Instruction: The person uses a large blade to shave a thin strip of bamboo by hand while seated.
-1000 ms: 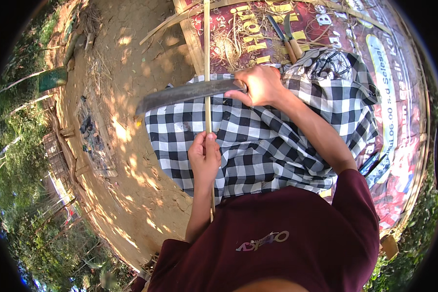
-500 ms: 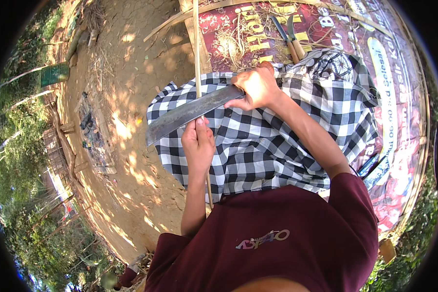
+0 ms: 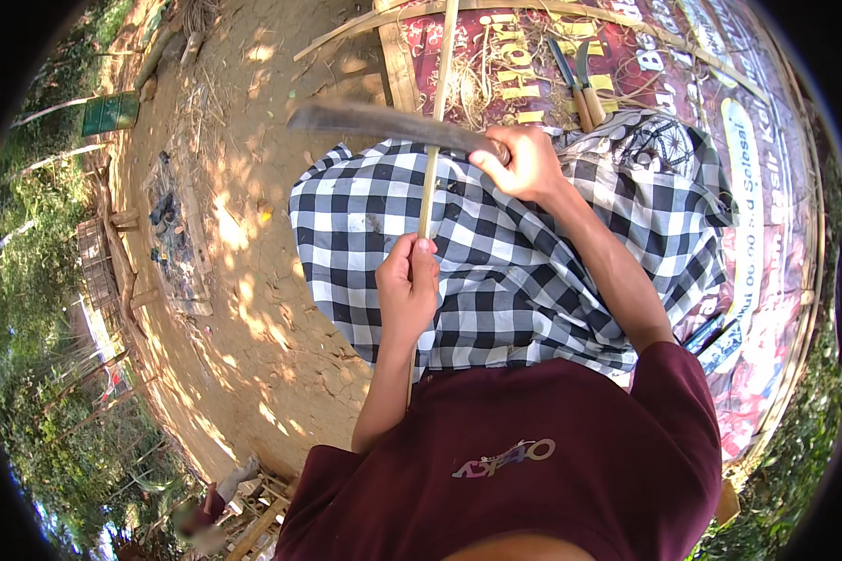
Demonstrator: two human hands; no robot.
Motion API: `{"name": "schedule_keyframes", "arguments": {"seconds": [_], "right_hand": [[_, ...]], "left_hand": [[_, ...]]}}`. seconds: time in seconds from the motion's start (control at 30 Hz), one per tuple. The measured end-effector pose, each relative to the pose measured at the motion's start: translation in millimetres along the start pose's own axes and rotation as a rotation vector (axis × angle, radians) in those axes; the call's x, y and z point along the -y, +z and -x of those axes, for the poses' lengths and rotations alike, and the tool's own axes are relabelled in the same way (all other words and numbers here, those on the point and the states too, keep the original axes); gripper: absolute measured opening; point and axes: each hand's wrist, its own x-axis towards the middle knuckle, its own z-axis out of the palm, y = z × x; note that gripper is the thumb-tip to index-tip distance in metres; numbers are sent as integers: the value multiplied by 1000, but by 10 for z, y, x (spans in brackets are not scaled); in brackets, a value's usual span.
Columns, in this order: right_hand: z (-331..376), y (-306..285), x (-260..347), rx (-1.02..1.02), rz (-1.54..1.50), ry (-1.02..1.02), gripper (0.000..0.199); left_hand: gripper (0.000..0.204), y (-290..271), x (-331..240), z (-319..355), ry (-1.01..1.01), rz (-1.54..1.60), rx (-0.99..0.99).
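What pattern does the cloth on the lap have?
Black and white checks on the cloth, seen in the head view.

Red printed banner (image 3: 627, 37), yellow-white lettering, spread on ground ahead.

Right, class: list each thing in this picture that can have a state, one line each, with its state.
Left hand: closed around the bamboo strip.
Right hand: closed on the knife handle.
Bamboo strip: held upright, running up past the blade.
Knife: held crosswise, blade against the strip.
Checked cloth: spread over the lap.
Two spare tools: lying side by side on the printed mat.
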Motion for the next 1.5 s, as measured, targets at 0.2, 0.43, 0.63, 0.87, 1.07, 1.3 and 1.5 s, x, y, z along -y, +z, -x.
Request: {"name": "schedule_keyframes", "arguments": {"seconds": [0.2, 0.43, 0.63, 0.87, 1.07, 1.3, 1.5], "right_hand": [[231, 271, 288, 178, 213, -479, 62], [84, 193, 80, 30, 320, -353, 59], [166, 148, 297, 112, 292, -435, 62], [68, 121, 230, -52, 276, -384, 67], [92, 121, 218, -77, 208, -439, 60], [43, -41, 160, 34, 286, -260, 55], [180, 141, 202, -24, 267, -445, 59]], "left_hand": [[22, -25, 94, -114, -107, 34, -60], [23, -36, -94, -119, -103, 84, -21], [21, 75, -76, -90, -119, 83, -20], [18, 48, -141, -132, -52, 8, -13], [19, 72, 69, -94, 97, -189, -20], [18, 108, 60, -3, -1, -144, 11], [19, 89, 134, -100, 60, -130, -23]]}}
